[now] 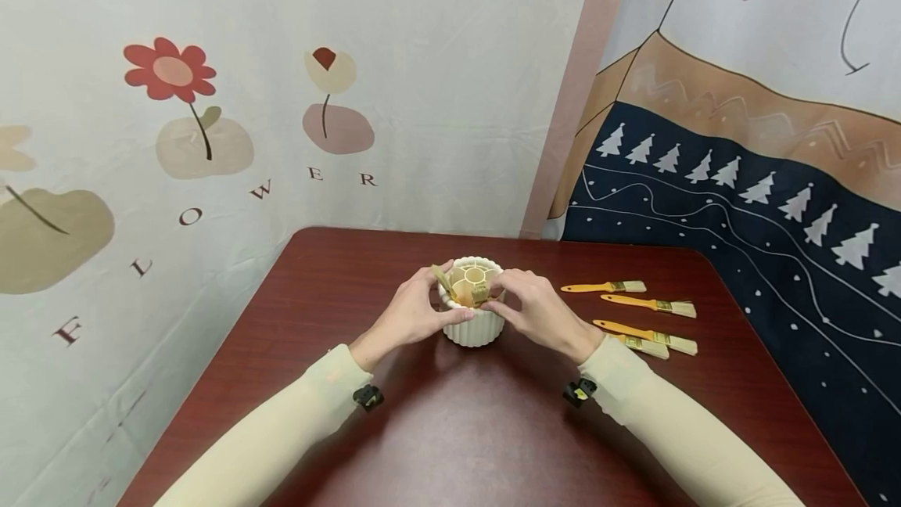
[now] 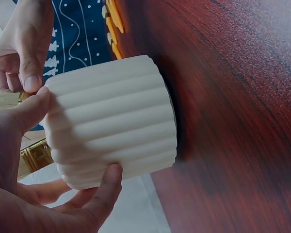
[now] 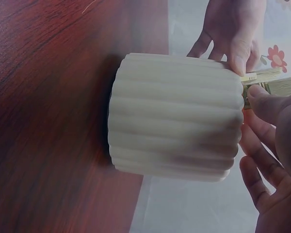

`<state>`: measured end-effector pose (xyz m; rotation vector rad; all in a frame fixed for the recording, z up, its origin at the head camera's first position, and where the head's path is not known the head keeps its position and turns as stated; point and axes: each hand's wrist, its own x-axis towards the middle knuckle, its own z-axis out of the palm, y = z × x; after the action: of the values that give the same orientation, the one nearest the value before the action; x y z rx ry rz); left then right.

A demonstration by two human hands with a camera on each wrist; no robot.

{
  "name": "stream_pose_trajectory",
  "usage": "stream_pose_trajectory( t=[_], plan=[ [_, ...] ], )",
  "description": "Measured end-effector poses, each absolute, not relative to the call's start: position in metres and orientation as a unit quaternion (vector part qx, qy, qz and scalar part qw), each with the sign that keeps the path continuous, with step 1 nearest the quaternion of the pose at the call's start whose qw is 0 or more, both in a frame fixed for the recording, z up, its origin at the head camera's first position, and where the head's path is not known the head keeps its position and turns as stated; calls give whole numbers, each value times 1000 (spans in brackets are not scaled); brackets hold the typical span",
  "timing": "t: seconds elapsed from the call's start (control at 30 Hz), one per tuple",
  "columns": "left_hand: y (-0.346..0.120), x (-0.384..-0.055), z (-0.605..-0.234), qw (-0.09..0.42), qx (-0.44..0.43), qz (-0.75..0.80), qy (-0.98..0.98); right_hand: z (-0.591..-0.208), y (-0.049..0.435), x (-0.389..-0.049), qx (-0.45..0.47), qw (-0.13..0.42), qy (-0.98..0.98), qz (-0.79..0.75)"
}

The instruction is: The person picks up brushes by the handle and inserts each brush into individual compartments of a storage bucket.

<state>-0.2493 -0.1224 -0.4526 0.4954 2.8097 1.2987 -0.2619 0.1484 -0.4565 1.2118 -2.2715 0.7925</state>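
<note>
A cream ribbed pot (image 1: 473, 332) with a divided top stands upright on the table. My left hand (image 1: 411, 310) grips its left side, thumb near the front rim and fingers around the wall. At the rim, my right hand (image 1: 540, 314) pinches a paintbrush (image 3: 282, 86), the thumb on its metal band. That brush's bristles (image 1: 480, 293) point up, and its handle is hidden inside the pot. Another paintbrush (image 1: 443, 282) stands in the pot by the left hand, tilted leftward, its handle also out of sight.
Several yellow-handled paintbrushes (image 1: 637, 305) lie on the dark red table (image 1: 450, 444) to the right of the pot, the nearest partly behind the right wrist. Printed cloths (image 1: 436, 84) hang behind the table and along its right side.
</note>
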Motion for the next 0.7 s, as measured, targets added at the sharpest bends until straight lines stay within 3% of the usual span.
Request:
stream_pose_trajectory(
  t=[0.43, 0.7],
  plan=[
    [-121, -249, -455, 4, 149, 422, 894, -454, 153, -256, 430, 216, -826, 294],
    [-119, -243, -458, -25, 152, 423, 893, -450, 162, -251, 414, 223, -833, 293]
  ],
)
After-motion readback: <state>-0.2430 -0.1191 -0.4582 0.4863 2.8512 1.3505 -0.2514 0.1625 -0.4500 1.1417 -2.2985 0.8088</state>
